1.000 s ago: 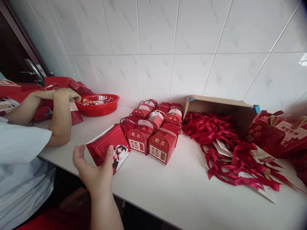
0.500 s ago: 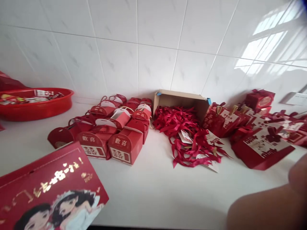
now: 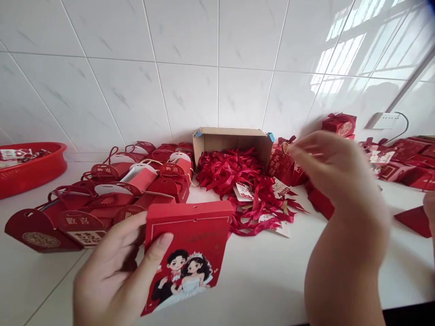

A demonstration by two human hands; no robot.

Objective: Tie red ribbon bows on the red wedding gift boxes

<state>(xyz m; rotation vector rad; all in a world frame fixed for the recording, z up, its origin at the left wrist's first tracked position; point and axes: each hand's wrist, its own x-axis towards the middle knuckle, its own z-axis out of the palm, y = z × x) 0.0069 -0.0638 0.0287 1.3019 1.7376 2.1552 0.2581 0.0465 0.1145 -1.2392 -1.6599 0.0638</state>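
My left hand holds a red gift box by its left side, thumb on the front. The box bears a cartoon bride and groom, a stitched line and small holes near its top edge. My right hand reaches over the counter, thumb and fingers drawn together beside the gold cord loop of a small red gift bag. Whether those fingers grip the loop I cannot tell. Between the hands, dark red ribbons with white tags spill from a cardboard box.
Several red candy boxes with cord handles stand at left, beside a red basin of wrapped sweets. More red boxes lie at right, below a wall socket. Another person's hand touches a dark red piece at the right edge.
The gift box has moved from the lower left toward the middle and turned more upright, with my left hand now visible on it. My right hand has come forward to the bags. The view has shifted.
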